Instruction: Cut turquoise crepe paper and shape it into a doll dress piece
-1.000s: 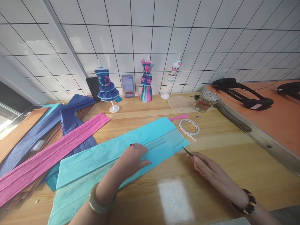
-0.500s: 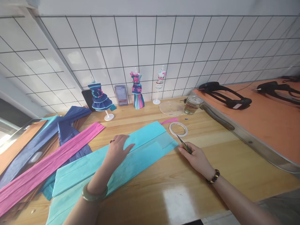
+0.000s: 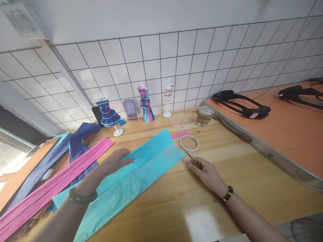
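three small dress forms (image 3: 145, 103) beyond turquoise paper (image 3: 137, 179), tape roll (image 3: 181, 144) nearby

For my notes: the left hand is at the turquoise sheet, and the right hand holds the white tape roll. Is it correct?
One error: the head view shows the right hand holding a pointed tool; the tape roll lies on the table.

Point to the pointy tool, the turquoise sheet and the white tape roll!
Pointy tool (image 3: 194, 162), head view: on its shaft.
Turquoise sheet (image 3: 141, 178), head view: near its middle.
White tape roll (image 3: 198, 144), head view: on its right rim.
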Demonstrator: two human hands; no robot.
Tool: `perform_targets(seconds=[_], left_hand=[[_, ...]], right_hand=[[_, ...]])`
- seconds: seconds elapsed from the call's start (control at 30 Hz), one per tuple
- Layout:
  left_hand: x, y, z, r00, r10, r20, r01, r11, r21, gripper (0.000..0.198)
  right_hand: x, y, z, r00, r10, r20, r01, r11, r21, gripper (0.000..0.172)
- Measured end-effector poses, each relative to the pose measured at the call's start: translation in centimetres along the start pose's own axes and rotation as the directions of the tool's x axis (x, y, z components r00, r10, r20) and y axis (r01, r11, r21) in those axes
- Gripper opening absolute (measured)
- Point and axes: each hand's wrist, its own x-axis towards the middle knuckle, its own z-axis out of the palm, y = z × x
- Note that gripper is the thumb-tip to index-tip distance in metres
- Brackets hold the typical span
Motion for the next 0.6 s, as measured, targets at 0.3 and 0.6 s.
perform_targets(seconds=[0.3,0.6], left_hand=[[-1.9,-1.3,-2.9,0.942,-0.310,0.130,0.334,0.826,-0.454,0.047],[-1.2,-3.5,-0.1,0.854,-0.479,0.201,0.433,0.444,-0.785,0.048]], right_hand=[[-0.1,-0.3,-0.3,0.999,-0.004,0.053,0.007,0.999,-0.045,0.027],[0.0,-0.2,-0.2,0.997,-0.036,0.066,0.038,0.999,-0.027,0.026]])
